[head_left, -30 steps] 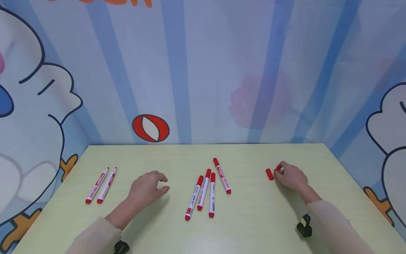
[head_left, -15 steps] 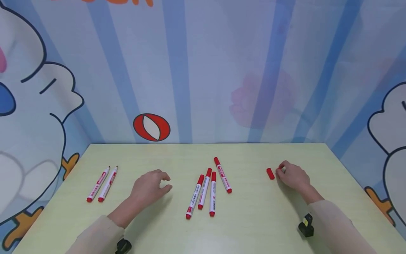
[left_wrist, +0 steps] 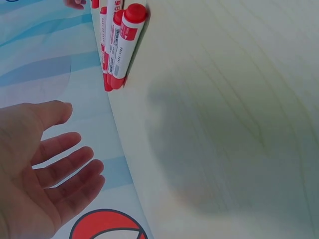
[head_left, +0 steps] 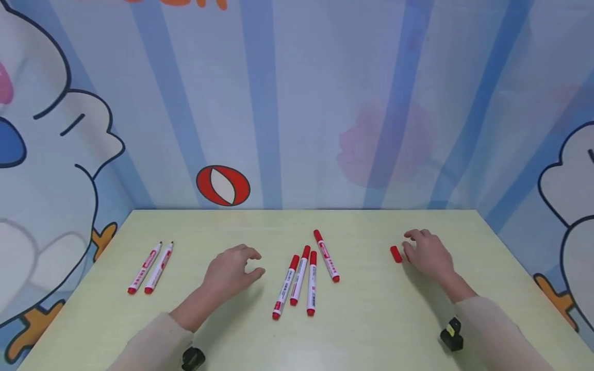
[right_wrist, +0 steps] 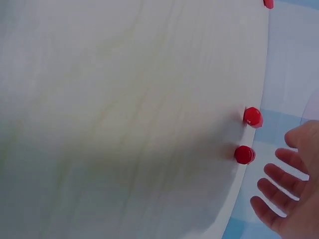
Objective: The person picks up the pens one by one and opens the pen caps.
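My left hand (head_left: 228,275) hovers over the table, empty, thumb and fingers parted, to the left of several capped red markers (head_left: 298,275). The left wrist view also has those markers (left_wrist: 124,47) beyond the relaxed fingers (left_wrist: 67,167). Over on the right side, my right hand (head_left: 429,256) holds nothing, its fingers loosely spread. Just left of it lies a red marker cap (head_left: 396,254). Two red caps show in the right wrist view, an upper cap (right_wrist: 253,117) and a lower cap (right_wrist: 244,155), near the fingertips; the hand hides the second one from the head view.
Two uncapped markers (head_left: 152,268) lie side by side at the left of the pale wooden table (head_left: 362,330), dark tips pointing away. A printed cloth backdrop (head_left: 306,103) rises along the table's back and sides. Each wrist carries a small black camera (head_left: 451,335).
My right hand has parted its pinching fingers and let go of a red cap. My left hand has drifted right, towards the capped markers, and its fingers remain apart.
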Demonstrator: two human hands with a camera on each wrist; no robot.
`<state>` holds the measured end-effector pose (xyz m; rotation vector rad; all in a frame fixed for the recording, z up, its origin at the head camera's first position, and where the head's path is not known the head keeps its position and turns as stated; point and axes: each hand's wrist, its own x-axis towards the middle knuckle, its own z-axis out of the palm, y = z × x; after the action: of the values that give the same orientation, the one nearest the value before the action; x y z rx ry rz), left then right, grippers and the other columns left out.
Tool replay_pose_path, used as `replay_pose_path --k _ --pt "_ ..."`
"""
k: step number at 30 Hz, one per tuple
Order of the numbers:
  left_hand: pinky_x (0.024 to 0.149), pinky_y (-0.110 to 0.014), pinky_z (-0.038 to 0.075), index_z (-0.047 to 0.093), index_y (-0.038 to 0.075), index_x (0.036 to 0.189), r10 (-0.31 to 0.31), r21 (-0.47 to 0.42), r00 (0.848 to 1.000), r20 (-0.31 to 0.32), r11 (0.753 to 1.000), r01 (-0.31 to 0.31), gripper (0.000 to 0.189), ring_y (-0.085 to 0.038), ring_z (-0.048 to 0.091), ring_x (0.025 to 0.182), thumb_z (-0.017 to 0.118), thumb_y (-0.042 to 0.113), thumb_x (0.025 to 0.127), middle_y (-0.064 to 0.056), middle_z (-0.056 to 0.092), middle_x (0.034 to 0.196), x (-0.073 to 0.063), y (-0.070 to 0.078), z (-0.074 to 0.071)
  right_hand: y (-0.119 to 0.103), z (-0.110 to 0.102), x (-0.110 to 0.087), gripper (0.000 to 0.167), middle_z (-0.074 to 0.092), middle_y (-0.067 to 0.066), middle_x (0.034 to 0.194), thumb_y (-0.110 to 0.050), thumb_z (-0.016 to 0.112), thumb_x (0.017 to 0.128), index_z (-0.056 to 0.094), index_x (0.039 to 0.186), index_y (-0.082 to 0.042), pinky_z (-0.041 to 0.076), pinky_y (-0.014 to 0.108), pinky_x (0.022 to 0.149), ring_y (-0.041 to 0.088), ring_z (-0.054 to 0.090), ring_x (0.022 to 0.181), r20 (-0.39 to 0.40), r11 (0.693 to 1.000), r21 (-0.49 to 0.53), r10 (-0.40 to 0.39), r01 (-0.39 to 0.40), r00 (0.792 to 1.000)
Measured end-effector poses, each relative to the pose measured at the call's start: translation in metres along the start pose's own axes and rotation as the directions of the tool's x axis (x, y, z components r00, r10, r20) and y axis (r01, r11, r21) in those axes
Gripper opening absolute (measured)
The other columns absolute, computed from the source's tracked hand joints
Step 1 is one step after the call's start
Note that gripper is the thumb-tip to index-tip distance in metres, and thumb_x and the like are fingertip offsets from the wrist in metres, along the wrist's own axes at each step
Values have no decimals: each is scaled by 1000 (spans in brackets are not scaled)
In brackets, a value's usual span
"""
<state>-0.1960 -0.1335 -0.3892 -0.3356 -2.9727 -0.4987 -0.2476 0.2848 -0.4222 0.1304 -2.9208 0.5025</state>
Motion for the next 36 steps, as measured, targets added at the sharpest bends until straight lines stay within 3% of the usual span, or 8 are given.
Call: replay_pose_path --k 3,9,13,18,27,36 --pt "69 -30 52 66 13 107 -23 -14 1000 17 1000 24 39 -17 61 86 76 32 74 -4 64 104 0 6 2 -5 2 0 35 51 28 117 -20 52 90 54 119 0 45 53 77 44 50 100 -17 998 -16 -61 61 998" --pt "70 -30 52 59 12 118 -24 -24 998 61 999 26 55 -18 60 91 76 37 73 -6 61 108 -2 19 7 -21 4 -2 38 55 24 114 -23 57 87 56 120 -4 47 47 67 37 55 87 -55 984 -47 -172 169 984" --pt "72 -32 52 56 12 121 -23 -26 995 92 999 25 61 -18 59 92 77 40 70 -6 60 110 -3 24 10 -32 10 -5 38 59 19 108 -24 63 84 58 117 -5 47 40 61 30 56 79 -87 964 -69 -261 255 961" --pt "72 -32 52 57 13 121 -22 -20 992 124 1000 25 64 -17 58 89 78 42 68 -6 59 109 -4 25 16 -47 15 -7 40 61 16 108 -25 66 82 59 117 -6 49 44 65 34 59 87 -120 932 -99 -359 349 926" --pt "70 -31 51 59 13 119 -42 -33 976 212 998 50 65 -16 57 87 79 44 65 -4 59 105 -5 28 26 -65 17 -10 45 60 10 115 -30 67 81 58 122 -13 51 42 70 30 58 102 -41 904 -92 -423 419 905" --pt "67 -28 50 55 13 122 -50 -44 966 255 997 63 72 -15 54 86 80 45 64 -5 57 108 -5 33 33 -78 16 -11 53 57 9 122 -33 70 79 54 126 -15 49 44 83 28 55 109 15 886 -72 -458 458 889"
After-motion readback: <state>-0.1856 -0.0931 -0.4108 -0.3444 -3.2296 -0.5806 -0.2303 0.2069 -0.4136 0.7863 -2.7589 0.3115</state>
